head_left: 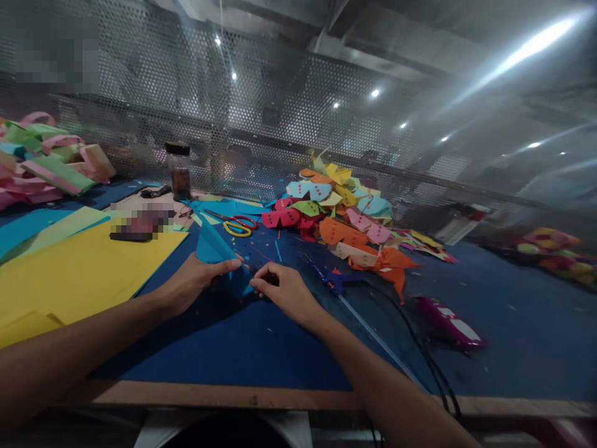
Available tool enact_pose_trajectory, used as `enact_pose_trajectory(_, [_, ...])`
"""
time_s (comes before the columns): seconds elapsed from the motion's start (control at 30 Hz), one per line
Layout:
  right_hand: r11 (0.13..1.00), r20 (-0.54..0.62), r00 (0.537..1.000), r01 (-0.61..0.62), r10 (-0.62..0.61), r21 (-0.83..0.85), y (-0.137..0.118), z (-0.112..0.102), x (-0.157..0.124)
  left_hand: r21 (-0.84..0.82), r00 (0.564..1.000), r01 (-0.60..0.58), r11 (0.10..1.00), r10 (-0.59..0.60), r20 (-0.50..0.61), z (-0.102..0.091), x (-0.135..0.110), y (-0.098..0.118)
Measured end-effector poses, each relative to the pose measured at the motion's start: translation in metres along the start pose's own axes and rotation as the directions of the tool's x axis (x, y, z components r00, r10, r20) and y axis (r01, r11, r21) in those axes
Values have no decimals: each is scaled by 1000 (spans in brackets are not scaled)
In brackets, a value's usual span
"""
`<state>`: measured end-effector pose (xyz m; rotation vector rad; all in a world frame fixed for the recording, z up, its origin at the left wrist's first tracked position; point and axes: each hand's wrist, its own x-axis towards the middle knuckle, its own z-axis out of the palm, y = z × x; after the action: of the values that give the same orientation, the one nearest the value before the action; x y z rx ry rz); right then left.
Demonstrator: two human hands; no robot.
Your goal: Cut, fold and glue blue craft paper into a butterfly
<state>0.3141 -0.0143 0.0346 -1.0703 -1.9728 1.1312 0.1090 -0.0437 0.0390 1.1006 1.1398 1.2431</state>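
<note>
A folded piece of blue paper (212, 242) is held above the blue tabletop in front of me. My left hand (198, 277) grips it, thumb on top and fingers behind. At the paper's right edge, my right hand (282, 289) pinches with thumb and forefinger; the pinched spot seems to be the lower corner of the same paper. Just beyond my hands lie scissors (239, 229) with one yellow and one red handle. To the right of my right hand rests a blue glue gun (332, 281), with a clear glue stick (373, 333) reaching toward the table edge.
Folded paper butterflies (336, 205) in many colours are heaped at the back. Yellow paper sheets (93, 267) and a phone-like object (140, 224) lie left, near a dark-lidded jar (180, 171). A purple device (450, 323) and black cables (420, 339) are right. Perforated metal screening (289, 106) stands behind.
</note>
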Motion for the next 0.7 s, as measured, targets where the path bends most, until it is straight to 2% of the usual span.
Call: enact_pose_trajectory(0.7, [994,-8,1000,28,-29,-104,2,0,0,-53,1000,-1,999,2,13,-1,2,-4])
